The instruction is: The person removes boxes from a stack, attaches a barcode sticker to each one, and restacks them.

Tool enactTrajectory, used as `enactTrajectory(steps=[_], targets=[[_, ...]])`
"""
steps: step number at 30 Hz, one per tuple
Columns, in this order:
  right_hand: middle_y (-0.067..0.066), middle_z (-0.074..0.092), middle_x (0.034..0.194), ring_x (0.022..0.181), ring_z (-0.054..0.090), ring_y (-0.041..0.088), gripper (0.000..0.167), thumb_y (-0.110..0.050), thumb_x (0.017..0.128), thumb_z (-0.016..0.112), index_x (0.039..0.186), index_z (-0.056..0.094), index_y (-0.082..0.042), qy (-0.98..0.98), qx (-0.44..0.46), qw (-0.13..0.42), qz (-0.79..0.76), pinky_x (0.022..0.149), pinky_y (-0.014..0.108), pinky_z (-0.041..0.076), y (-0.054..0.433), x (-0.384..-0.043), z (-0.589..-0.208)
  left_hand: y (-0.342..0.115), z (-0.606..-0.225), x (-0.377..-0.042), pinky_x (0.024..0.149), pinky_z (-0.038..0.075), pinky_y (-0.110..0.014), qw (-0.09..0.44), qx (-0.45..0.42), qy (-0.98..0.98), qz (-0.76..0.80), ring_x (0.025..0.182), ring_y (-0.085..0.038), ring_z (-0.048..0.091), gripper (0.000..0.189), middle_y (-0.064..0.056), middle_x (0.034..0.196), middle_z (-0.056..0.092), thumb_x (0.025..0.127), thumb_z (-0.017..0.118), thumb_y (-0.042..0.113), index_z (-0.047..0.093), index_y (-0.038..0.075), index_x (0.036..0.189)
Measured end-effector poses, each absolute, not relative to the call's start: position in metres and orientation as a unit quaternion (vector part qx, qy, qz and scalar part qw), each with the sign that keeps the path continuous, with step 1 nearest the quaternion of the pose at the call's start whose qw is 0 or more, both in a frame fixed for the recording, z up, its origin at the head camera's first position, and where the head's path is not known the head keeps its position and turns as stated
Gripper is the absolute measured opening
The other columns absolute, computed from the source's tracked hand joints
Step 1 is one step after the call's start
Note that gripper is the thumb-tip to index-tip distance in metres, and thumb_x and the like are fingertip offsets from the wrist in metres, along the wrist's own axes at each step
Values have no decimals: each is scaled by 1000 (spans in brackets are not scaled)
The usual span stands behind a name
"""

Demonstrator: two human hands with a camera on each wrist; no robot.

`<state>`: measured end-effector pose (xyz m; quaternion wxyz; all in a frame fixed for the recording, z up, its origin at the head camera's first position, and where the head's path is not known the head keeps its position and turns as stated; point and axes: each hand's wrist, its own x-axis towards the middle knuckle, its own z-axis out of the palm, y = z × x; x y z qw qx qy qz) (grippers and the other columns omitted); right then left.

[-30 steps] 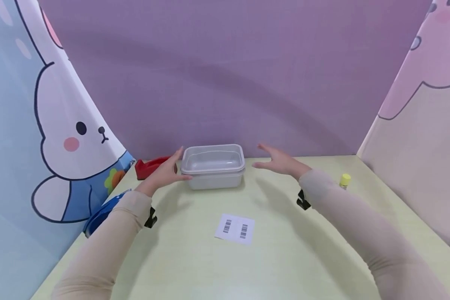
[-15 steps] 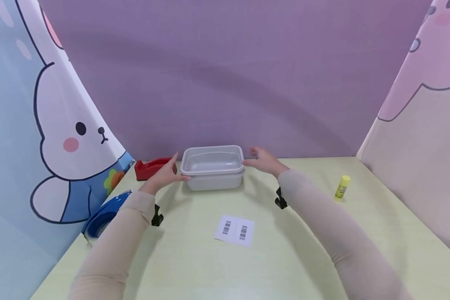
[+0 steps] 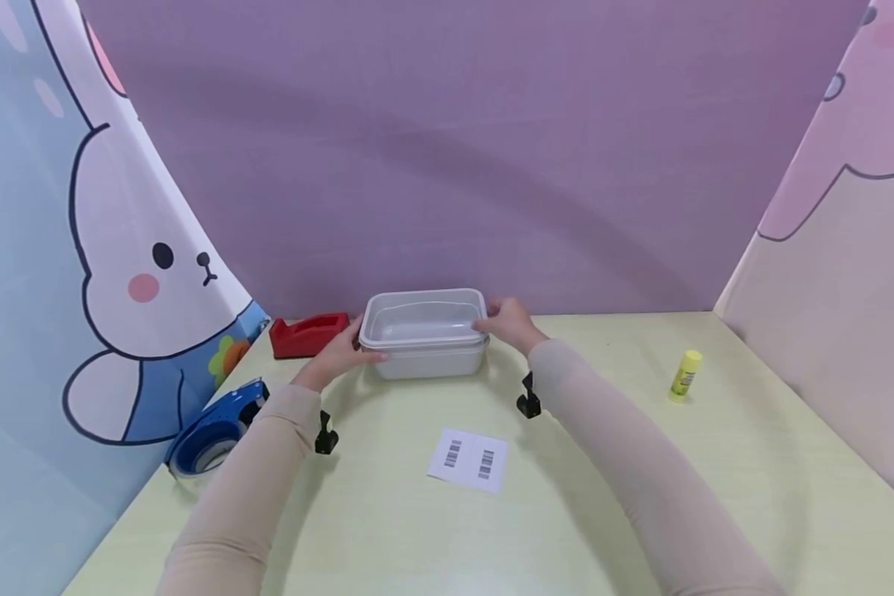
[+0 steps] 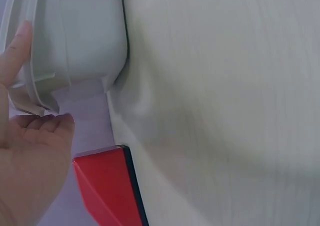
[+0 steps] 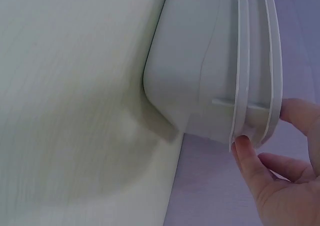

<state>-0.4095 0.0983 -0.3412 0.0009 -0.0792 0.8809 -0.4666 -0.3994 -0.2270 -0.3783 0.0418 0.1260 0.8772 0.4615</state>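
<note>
Two white plastic tubs (image 3: 432,362), one nested inside the other, stand on the table near the purple back wall. My left hand (image 3: 335,358) holds their left end. In the left wrist view its thumb lies along the rims, with the fingers (image 4: 62,123) bent up at the end edge. At the other end, my right hand (image 3: 516,325) pinches the rim of the upper tub, thumb over it and fingertips (image 5: 243,145) at the gap between the two rims. The inside of the upper tub shows only its bare floor.
A red tape dispenser (image 3: 305,337) stands just left of the tubs. A blue packing tape dispenser (image 3: 204,443) lies by the left wall, partly behind the left sleeve. Nearer the front is a paper with two barcodes (image 3: 468,460); a yellow glue stick (image 3: 685,375) stands at right.
My right hand has come in from the right and taken hold of the tub's rim. My left hand has closed in on the left end. The tubs stay in place.
</note>
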Motion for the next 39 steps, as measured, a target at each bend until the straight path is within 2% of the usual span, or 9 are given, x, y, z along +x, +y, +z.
enactTrajectory(steps=[5,13,25,28,33,39], targets=[[21,66,119,111,60,32,41,-9,84,70,122,61,6,878,-58,-1,-475,99,40,50,96,-410,-341,-225,-379,-398,117,29,-50,40,131,864,485,140,-35,34,97,-18,153,34,82,78,20,16,13,156],[23,66,115,99,64,27,37,0,84,64,121,61,9,867,-7,-1,-499,87,34,57,91,-409,-336,-219,-368,-390,118,25,-49,55,126,844,519,143,-35,29,91,-17,157,28,83,76,12,20,7,154],[24,62,123,109,62,31,39,1,86,61,124,58,10,846,30,-14,-533,91,35,56,87,-404,-335,-218,-372,-389,119,25,-49,68,94,854,508,141,-32,32,86,-17,151,39,84,76,15,25,9,153],[24,62,123,108,63,32,37,1,87,59,123,58,10,843,32,-10,-538,90,35,56,87,-403,-331,-218,-370,-388,120,23,-48,74,79,862,495,145,-30,27,88,-15,155,35,83,77,20,25,9,153],[25,60,124,108,63,33,36,3,88,57,123,57,12,831,24,-18,-555,90,35,56,88,-402,-319,-220,-366,-387,120,22,-46,80,68,878,467,148,-32,19,97,-16,160,20,84,76,26,14,5,155],[25,60,123,108,61,32,35,3,87,57,121,58,12,830,20,-28,-556,91,35,56,93,-401,-302,-223,-365,-387,120,23,-47,92,64,884,453,148,-31,17,100,-12,162,15,83,77,29,10,14,156]])
